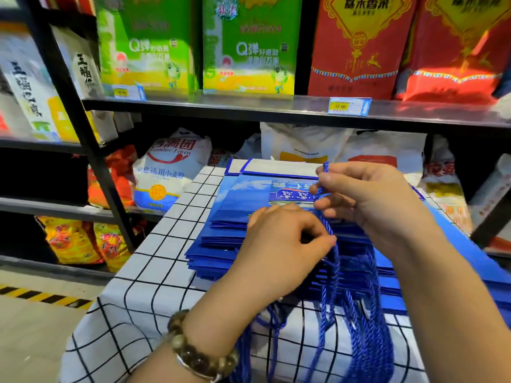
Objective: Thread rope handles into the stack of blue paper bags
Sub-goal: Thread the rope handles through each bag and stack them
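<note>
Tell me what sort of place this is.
Most likely a grocery shop aisle. Metal shelves hold rice sacks and a flour sack, with a price tag on the shelf edge. The left hand and right hand pinch a blue rope over the blue paper bags on a checked tablecloth.

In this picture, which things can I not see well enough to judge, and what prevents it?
Head view, the only one:
1. Handle holes of the top bag: hidden under the left hand and right hand, so whether the rope they pinch is already threaded cannot be told.
2. Rope bundle: its lower ends are cut off by the bottom edge.
3. Price tag: the small print is blurred.
</note>
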The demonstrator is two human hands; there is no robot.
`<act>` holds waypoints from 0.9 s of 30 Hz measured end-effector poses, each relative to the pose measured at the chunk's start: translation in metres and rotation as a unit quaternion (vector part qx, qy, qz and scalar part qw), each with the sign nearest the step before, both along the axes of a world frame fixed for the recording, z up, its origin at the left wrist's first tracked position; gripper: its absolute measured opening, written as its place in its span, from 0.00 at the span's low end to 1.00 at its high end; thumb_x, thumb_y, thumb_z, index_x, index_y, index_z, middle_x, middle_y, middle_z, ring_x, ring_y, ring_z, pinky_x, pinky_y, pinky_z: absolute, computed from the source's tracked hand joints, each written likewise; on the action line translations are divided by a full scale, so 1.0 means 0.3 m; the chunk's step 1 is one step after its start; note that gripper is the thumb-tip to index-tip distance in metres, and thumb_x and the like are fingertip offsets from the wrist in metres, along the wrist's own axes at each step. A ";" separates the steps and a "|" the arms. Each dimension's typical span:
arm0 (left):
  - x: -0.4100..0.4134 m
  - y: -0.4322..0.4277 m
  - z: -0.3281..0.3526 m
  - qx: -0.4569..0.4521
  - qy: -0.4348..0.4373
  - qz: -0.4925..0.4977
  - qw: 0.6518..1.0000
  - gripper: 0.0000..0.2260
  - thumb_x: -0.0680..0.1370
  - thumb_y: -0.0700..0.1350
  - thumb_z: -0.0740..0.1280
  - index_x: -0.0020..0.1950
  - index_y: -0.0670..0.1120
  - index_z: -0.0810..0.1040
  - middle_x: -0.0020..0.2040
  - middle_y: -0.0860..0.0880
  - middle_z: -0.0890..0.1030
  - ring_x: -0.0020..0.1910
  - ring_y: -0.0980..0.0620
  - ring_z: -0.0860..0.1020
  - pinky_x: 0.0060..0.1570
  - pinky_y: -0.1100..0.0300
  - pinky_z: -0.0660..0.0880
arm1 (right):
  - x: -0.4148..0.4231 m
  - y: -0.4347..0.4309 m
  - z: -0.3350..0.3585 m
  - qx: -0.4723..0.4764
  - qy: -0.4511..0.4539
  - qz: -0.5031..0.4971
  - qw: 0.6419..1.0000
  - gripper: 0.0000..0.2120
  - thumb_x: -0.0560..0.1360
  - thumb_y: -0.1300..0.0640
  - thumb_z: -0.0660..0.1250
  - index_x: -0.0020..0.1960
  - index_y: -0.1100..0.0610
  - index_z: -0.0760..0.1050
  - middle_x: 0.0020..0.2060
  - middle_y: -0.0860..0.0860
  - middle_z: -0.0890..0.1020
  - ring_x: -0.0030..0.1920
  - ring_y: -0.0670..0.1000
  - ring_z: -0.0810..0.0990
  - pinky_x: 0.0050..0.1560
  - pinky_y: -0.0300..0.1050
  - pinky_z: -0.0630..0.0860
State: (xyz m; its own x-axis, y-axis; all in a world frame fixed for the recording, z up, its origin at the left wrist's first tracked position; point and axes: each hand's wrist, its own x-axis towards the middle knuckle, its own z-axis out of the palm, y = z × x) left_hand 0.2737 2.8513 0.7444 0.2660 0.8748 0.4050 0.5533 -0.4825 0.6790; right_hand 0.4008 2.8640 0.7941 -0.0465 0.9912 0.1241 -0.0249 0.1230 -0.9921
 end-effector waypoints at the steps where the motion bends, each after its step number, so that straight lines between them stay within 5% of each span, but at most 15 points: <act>1: 0.000 0.004 0.005 -0.009 -0.007 0.011 1.000 0.09 0.66 0.57 0.62 0.30 0.53 0.75 0.35 0.53 0.78 0.39 0.55 0.74 0.50 0.52 0.71 | -0.005 0.003 -0.004 0.004 0.008 0.002 1.000 0.02 0.72 0.65 0.66 0.42 0.60 0.76 0.29 0.52 0.82 0.25 0.47 0.78 0.25 0.36 0.74; 6: -0.013 0.040 0.032 -0.097 -0.120 0.027 0.988 0.12 0.64 0.58 0.69 0.33 0.51 0.74 0.29 0.55 0.76 0.32 0.54 0.73 0.40 0.54 0.73 | 0.001 0.014 -0.025 0.003 0.012 -0.008 1.000 0.08 0.72 0.68 0.65 0.49 0.60 0.75 0.34 0.55 0.81 0.26 0.46 0.79 0.26 0.36 0.74; 10: 0.005 0.052 0.030 -0.127 -0.153 0.025 0.980 0.14 0.70 0.43 0.72 0.41 0.53 0.65 0.32 0.52 0.77 0.33 0.51 0.73 0.38 0.54 0.71 | 0.002 0.030 -0.022 0.005 0.015 0.008 1.000 0.12 0.72 0.67 0.66 0.55 0.62 0.74 0.32 0.51 0.82 0.28 0.46 0.79 0.26 0.36 0.74; 14: -0.023 0.061 0.087 -0.128 -0.235 0.006 0.964 0.14 0.73 0.37 0.69 0.43 0.51 0.65 0.32 0.48 0.76 0.24 0.55 0.74 0.31 0.61 0.72 | 0.010 0.021 -0.023 0.023 -0.110 -0.011 0.994 0.02 0.72 0.61 0.68 0.45 0.57 0.78 0.29 0.48 0.81 0.25 0.44 0.76 0.23 0.34 0.70; 19: -0.074 0.125 0.187 -0.111 -0.324 0.012 0.939 0.11 0.74 0.34 0.67 0.46 0.45 0.66 0.31 0.46 0.77 0.19 0.56 0.75 0.26 0.67 0.75 | -0.018 -0.021 -0.028 0.017 -0.342 0.117 0.932 0.13 0.70 0.50 0.69 0.29 0.54 0.77 0.20 0.47 0.74 0.21 0.42 0.67 0.24 0.30 0.63; 24: -0.113 0.186 0.195 -0.146 -0.346 0.019 0.927 0.09 0.75 0.36 0.66 0.47 0.45 0.68 0.26 0.51 0.79 0.21 0.57 0.76 0.28 0.66 0.76 | -0.057 0.019 -0.019 0.039 -0.309 0.091 0.946 0.11 0.73 0.56 0.68 0.33 0.58 0.76 0.25 0.48 0.77 0.23 0.45 0.69 0.26 0.33 0.66; 27: -0.145 0.210 0.177 -0.170 -0.385 0.025 0.907 0.08 0.75 0.36 0.66 0.44 0.46 0.68 0.24 0.51 0.78 0.21 0.57 0.76 0.28 0.66 0.76 | -0.096 0.056 -0.020 0.062 -0.366 0.054 0.927 0.13 0.71 0.49 0.70 0.37 0.60 0.77 0.29 0.53 0.78 0.27 0.48 0.72 0.31 0.38 0.68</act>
